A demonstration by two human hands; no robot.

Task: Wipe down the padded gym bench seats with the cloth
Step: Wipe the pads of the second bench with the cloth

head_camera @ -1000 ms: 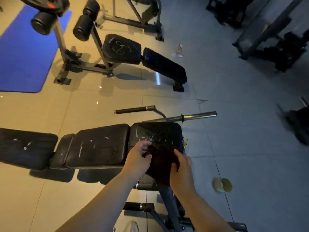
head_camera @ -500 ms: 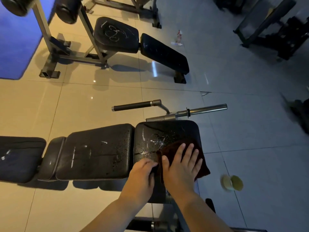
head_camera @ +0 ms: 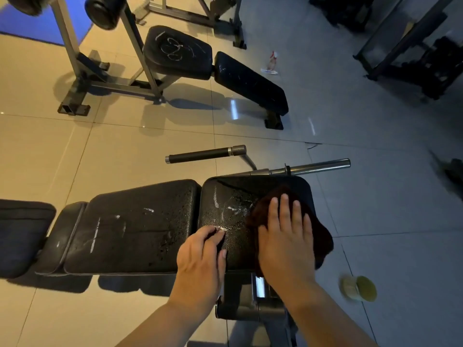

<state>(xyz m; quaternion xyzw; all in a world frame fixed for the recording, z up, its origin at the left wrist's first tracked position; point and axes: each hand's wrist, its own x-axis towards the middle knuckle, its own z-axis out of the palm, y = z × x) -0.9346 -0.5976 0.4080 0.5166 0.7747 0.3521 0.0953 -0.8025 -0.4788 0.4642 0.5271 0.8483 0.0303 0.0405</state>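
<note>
A black padded seat pad of the near bench lies right in front of me, wet and streaked with white marks. A dark brown cloth is spread over its right half, and my right hand presses flat on it with the fingers apart. My left hand rests on the pad's front left corner, fingers curled, holding nothing. The longer back pad joins on the left, also scuffed white. A second bench with a scribbled seat and back pad stands farther off.
A steel bar and a black-gripped handle stick out behind the seat. A yellow-green cup lies on the floor at the right. A spray bottle lies beyond the far bench. Dark racks fill the upper right; blue mat upper left.
Both hands held the cloth bunched above the seat; the right hand then laid it flat on the pad and slid it to the right half. The left hand let go and rests on the pad.
</note>
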